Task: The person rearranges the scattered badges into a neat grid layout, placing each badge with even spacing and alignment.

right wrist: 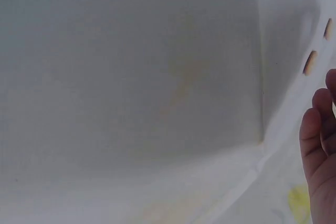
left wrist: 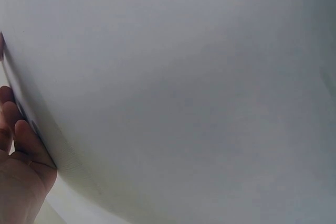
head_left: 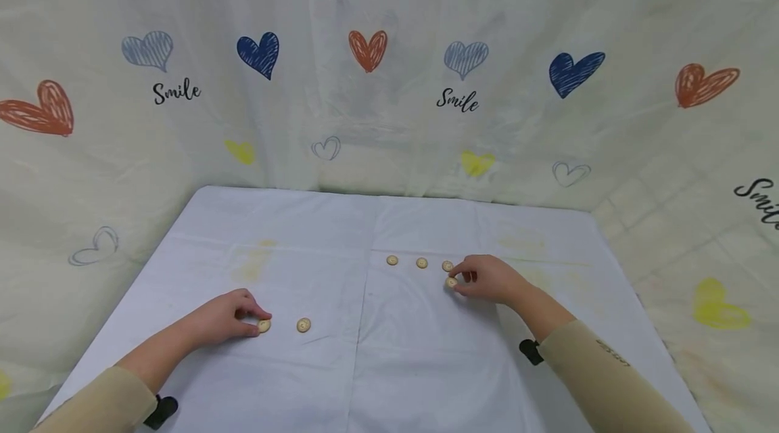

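Note:
Between the thumb and forefinger of my left hand (head_left: 222, 318) is a round tan button (head_left: 264, 326), pinched at the table's left side. A second button (head_left: 303, 325) lies just to its right. My right hand (head_left: 487, 279) pinches another button (head_left: 451, 282) by its edge, farther back and right of the centre. Close behind that one lies a button (head_left: 447, 266), with two more, a middle button (head_left: 422, 262) and a left button (head_left: 392, 260), in a row. The left wrist view catches only curled fingers (left wrist: 26, 145); its button is hidden there.
A white cloth (head_left: 304, 385) with creases and faint yellow stains covers the table. Behind it hangs a pale curtain (head_left: 402, 115) printed with hearts and "Smile". A black wrist device (head_left: 161, 413) sits under the left sleeve, another device (head_left: 531, 352) under the right.

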### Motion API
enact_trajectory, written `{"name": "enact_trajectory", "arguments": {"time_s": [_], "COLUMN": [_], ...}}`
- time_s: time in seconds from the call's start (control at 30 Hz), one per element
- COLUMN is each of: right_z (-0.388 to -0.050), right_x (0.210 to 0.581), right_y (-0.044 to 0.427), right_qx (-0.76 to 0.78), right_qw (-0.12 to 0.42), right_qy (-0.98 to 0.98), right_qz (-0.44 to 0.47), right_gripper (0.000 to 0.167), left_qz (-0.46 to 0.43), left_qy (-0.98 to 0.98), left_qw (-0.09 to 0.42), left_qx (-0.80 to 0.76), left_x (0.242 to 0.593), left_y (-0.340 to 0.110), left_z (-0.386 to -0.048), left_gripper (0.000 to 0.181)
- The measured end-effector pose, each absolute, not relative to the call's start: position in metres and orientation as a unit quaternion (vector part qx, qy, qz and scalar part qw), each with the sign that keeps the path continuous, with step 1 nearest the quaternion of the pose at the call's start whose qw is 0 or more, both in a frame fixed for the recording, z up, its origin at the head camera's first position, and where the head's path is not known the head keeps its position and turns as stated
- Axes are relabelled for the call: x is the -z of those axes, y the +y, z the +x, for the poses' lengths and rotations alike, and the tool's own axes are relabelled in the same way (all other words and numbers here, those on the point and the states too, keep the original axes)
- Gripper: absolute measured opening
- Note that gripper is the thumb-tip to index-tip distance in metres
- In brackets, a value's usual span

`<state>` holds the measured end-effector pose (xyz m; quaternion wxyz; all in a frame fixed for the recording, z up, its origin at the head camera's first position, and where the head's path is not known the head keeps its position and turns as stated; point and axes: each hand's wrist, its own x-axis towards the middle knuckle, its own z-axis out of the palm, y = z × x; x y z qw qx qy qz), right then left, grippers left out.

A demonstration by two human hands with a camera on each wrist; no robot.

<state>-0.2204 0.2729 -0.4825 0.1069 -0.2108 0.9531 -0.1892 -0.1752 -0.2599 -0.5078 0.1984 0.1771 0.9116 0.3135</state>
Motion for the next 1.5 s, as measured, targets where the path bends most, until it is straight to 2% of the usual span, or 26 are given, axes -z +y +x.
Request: {"name": "enact_trajectory", "arguments": {"time_s": [0.47, 0.83, 1.5], "right_z": [-0.238, -0.238, -0.237], "right_x": [0.487, 0.494, 0.496], "right_y": [0.274, 0.281, 0.279], "right_qx": [0.139, 0.142, 0.166], "right_qw": [0.123, 0.133, 0.144], "right_qy": [0.958, 0.955, 0.953], "right_qz": [-0.221, -0.226, -0.207], "right_gripper": [0.016, 0.026, 0.027], "left_qz": [0.173, 0.167, 0.146], "left_qy": [0.911, 0.912, 0.913], "left_qw": [0.197, 0.2, 0.207], "left_qx": [-0.32, -0.318, -0.32], "left_x": [0.51, 0.509, 0.507], "left_y": [-0.262, -0.26, -0.259], "left_z": [-0.175, -0.176, -0.172], "left_gripper": [0.024, 0.025, 0.025]}}
